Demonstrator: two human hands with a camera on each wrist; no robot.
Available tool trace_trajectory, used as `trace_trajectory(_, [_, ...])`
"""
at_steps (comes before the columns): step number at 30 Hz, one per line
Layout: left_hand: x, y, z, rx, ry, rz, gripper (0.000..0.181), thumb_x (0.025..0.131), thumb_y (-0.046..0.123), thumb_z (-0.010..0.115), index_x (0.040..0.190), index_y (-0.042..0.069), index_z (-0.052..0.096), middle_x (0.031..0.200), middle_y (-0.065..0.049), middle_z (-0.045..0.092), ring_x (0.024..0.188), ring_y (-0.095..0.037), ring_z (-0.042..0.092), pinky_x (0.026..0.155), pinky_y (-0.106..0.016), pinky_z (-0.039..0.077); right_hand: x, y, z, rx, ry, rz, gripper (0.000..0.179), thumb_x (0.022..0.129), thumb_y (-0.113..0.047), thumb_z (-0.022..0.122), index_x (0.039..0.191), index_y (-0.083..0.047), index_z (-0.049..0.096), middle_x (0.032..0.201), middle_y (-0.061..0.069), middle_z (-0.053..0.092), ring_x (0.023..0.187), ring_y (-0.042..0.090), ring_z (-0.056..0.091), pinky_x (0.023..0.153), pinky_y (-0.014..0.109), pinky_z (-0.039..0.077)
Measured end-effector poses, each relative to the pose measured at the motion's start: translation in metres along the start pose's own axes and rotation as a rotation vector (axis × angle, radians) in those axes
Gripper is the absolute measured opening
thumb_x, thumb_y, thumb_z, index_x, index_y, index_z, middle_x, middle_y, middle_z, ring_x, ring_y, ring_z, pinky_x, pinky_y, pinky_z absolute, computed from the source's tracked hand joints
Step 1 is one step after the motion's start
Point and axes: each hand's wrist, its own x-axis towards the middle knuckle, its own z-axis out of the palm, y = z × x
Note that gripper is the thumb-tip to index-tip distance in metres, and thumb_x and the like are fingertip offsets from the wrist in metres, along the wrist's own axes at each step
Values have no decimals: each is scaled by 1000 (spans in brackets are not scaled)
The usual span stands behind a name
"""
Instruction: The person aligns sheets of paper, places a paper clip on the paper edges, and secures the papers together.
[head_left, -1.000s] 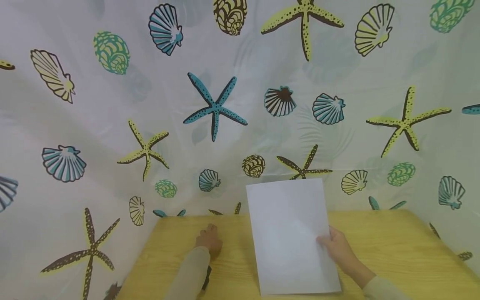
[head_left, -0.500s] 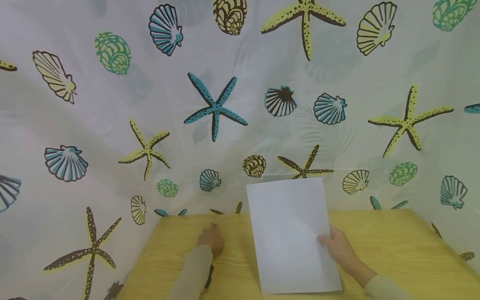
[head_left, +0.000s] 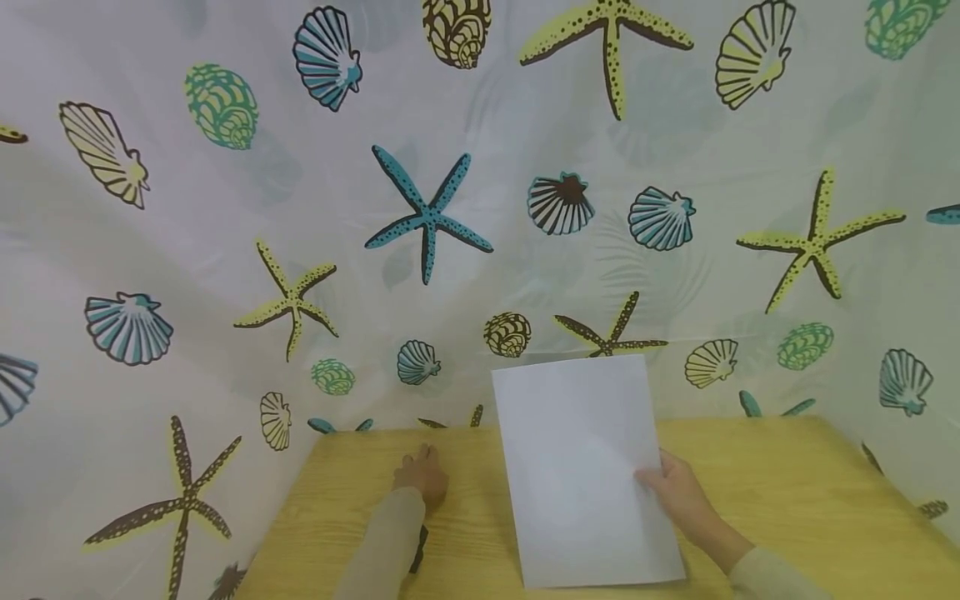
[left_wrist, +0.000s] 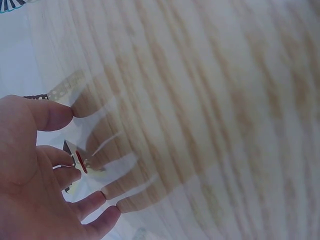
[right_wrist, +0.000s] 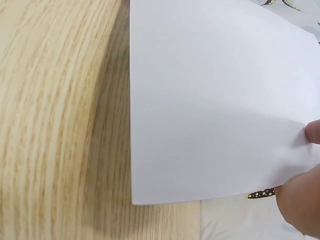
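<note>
A blank white sheet of paper stands nearly upright above the table, tilted slightly. My right hand grips its right edge, thumb on the near face and the other fingers behind. In the right wrist view the sheet's smooth face fills much of the picture, its lower corner near the wood. Left of the paper, my left hand rests on the table with its fingers loosely bent. The left wrist view shows those fingertips on the glossy wood, their reflections beside them. A small dark, red-edged shape shows past the fingers; its kind is unclear.
The yellowish wooden table reaches back to a white curtain printed with starfish and shells. The curtain also hangs along the left and right sides. A dark band shows at my left wrist.
The head view has shifted very slightly. My left hand moved a little forward and right in the picture early on, then stayed. The paper and right hand are almost still.
</note>
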Motion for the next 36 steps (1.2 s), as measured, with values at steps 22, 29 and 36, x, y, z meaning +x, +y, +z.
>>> trace_trajectory(22, [8, -16, 14, 52, -5, 31, 52, 88, 20, 45, 134, -4, 45, 140, -17, 40, 118, -48, 36, 89, -68, 35, -10, -5, 5, -11, 10, 14, 48, 94, -2, 46, 135, 17, 32, 138, 34, 37, 125, 48, 38, 100, 54, 37])
trace_trajectory(29, [7, -16, 13, 53, -1, 35, 50, 85, 18, 46, 131, -2, 50, 139, -15, 42, 118, -45, 38, 89, -64, 37, -15, -9, 7, -4, 19, 18, 48, 93, -1, 47, 135, 18, 32, 137, 35, 36, 126, 48, 37, 101, 56, 35])
trace_trajectory(36, [-1, -9, 0, 29, -23, 45, 45, 84, 12, 49, 126, -3, 54, 132, -19, 47, 113, -46, 41, 87, -66, 38, -19, -8, 10, -5, 37, 17, 48, 92, 0, 47, 134, 18, 34, 135, 35, 39, 124, 48, 40, 99, 55, 38])
